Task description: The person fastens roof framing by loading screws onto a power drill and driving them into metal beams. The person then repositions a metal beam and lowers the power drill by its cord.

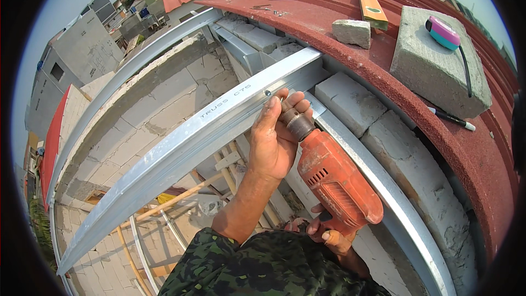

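Note:
My right hand (331, 235) grips the handle of a worn orange-red power drill (342, 183), which points up and away to the left. My left hand (276, 142) is closed around the front of the drill, its fingers curled behind the dark metal chuck (299, 125) and its thumb alongside. Between thumb and fingers the bit tip is partly hidden. Beside the thumb tip shows a small screw head (268, 93); whether the thumb touches it I cannot tell. Both lie against a silvery steel truss channel (181, 131) that slants from lower left to upper right.
A second steel channel (378, 181) runs along a block wall (411, 159) at right. On the red metal roof (350, 13) lie a concrete block (438, 66), a pink-and-blue tape measure (442, 33), a marker (452, 119) and an orange level (371, 5). Below, bamboo poles (175, 200) cross an open drop.

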A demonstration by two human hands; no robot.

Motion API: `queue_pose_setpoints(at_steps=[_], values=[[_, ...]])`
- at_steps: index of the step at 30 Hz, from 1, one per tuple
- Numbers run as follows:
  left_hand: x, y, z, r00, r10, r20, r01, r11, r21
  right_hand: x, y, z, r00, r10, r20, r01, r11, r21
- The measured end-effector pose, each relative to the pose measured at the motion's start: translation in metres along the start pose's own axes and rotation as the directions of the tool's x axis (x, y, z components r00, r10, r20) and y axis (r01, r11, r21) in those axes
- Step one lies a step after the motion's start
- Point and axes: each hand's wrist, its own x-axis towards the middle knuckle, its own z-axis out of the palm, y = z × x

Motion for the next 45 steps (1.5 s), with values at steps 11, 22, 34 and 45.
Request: queue_pose_setpoints(at_steps=[11, 22, 34, 45], values=[[0.008, 0.0, 0.01, 0.998, 0.046, -0.045, -0.044, 0.998, 0.053, 0.005, -0.008, -0.006, 0.993, 0.027, 0.111, -0.029, 0.999, 0.014], [0.0, 0.0, -0.002, 1.0, -0.01, 0.024, 0.01, 0.999, -0.032, 0.002, -0.005, -0.004, 0.991, -0.085, 0.104, 0.082, 0.996, 0.037], [-0.103, -0.015, -0.049, 0.993, -0.109, 0.054, 0.092, 0.962, 0.259, 0.007, 0.001, -0.008, 0.984, -0.068, 0.162, 0.064, 0.998, 0.028], [-0.127, -0.003, -0.034, 0.951, -0.247, 0.187, 0.058, 0.735, 0.676, 0.006, 0.0, -0.014, 0.989, 0.015, 0.149, -0.012, 1.0, -0.02]])
